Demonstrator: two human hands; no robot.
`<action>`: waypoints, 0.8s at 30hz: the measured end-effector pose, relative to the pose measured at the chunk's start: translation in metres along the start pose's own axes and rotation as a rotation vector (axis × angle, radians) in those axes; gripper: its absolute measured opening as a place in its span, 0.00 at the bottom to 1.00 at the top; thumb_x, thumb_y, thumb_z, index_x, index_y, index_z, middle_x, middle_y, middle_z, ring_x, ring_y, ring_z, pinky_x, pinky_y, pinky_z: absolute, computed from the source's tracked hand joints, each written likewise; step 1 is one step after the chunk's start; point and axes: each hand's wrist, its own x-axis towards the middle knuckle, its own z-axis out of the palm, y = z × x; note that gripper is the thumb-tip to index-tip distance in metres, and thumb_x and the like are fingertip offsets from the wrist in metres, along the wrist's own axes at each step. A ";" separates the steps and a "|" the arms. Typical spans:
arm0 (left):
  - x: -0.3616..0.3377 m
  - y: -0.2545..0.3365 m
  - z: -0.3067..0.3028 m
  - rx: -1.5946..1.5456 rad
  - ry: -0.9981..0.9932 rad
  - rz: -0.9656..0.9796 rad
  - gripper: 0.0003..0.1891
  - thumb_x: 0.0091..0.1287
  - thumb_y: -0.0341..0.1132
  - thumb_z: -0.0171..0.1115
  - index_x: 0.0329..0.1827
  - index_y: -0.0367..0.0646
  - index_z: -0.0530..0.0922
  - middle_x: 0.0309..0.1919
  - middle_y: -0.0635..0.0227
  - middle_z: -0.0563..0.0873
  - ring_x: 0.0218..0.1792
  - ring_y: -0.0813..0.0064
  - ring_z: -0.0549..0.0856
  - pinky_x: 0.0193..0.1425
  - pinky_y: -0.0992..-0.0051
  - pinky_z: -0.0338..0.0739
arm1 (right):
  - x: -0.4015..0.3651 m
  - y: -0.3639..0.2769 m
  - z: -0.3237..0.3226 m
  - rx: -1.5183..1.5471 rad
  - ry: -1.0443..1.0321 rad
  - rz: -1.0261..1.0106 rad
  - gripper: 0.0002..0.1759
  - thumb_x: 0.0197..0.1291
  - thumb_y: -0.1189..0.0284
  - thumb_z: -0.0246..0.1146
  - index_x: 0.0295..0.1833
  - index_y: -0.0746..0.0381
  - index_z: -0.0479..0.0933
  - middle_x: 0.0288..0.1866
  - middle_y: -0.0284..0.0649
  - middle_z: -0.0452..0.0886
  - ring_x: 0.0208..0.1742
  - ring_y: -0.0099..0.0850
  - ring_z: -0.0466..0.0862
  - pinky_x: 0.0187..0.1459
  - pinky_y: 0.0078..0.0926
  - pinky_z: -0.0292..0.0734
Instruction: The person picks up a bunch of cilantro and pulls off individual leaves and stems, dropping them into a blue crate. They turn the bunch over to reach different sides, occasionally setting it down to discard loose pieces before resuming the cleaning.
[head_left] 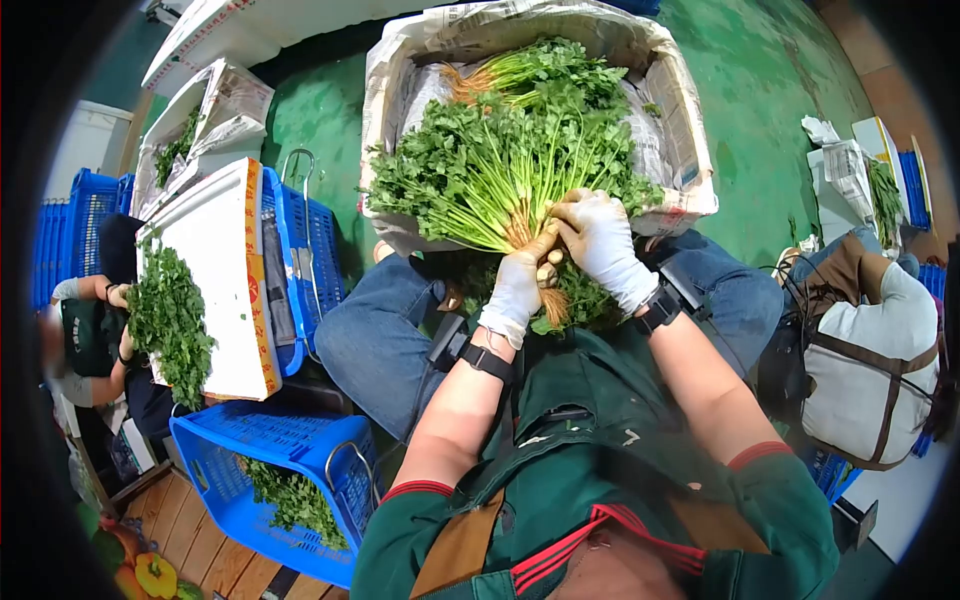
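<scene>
A bunch of coriander point(510, 190) with long pale stems and brown roots fans out in front of me, leaves pointing away. My left hand point(525, 275), in a white glove, is wrapped round its root end. From the right, my right hand point(597, 240), also white-gloved, has its fingers closed at the stem bases and roots, touching the same bunch. Beyond lies more coriander point(545, 70), its roots to the left, in a box lined with newspaper point(690, 130). More leaves and some roots show below my hands, partly hidden by them.
To the left, a co-worker's hand point(120, 296) touches greens point(172, 325) on a white foam box point(235, 300). A blue crate point(265, 425) with greens inside lies near my left elbow. Another person point(870, 340) sits at right. The floor point(745, 60) is green.
</scene>
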 end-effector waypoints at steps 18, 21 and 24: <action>-0.003 -0.005 0.003 -0.016 0.028 0.028 0.13 0.66 0.32 0.56 0.50 0.34 0.76 0.21 0.73 0.73 0.13 0.87 0.62 0.18 0.87 0.56 | 0.041 0.026 0.004 1.036 0.214 0.955 0.10 0.52 0.71 0.68 0.32 0.67 0.78 0.23 0.32 0.79 0.19 0.18 0.73 0.23 0.17 0.69; -0.004 -0.004 0.002 0.028 -0.004 0.020 0.13 0.66 0.32 0.57 0.50 0.33 0.77 0.22 0.75 0.74 0.15 0.88 0.63 0.18 0.88 0.56 | 0.037 0.013 -0.005 0.675 0.214 0.589 0.13 0.51 0.69 0.68 0.41 0.62 0.80 0.27 0.35 0.79 0.24 0.23 0.77 0.29 0.20 0.72; -0.007 -0.006 0.008 0.069 0.035 0.059 0.13 0.65 0.32 0.59 0.48 0.34 0.79 0.25 0.78 0.76 0.19 0.89 0.66 0.19 0.89 0.58 | 0.030 0.006 -0.011 0.348 0.105 0.355 0.22 0.47 0.65 0.69 0.50 0.55 0.78 0.34 0.40 0.79 0.32 0.31 0.80 0.37 0.27 0.75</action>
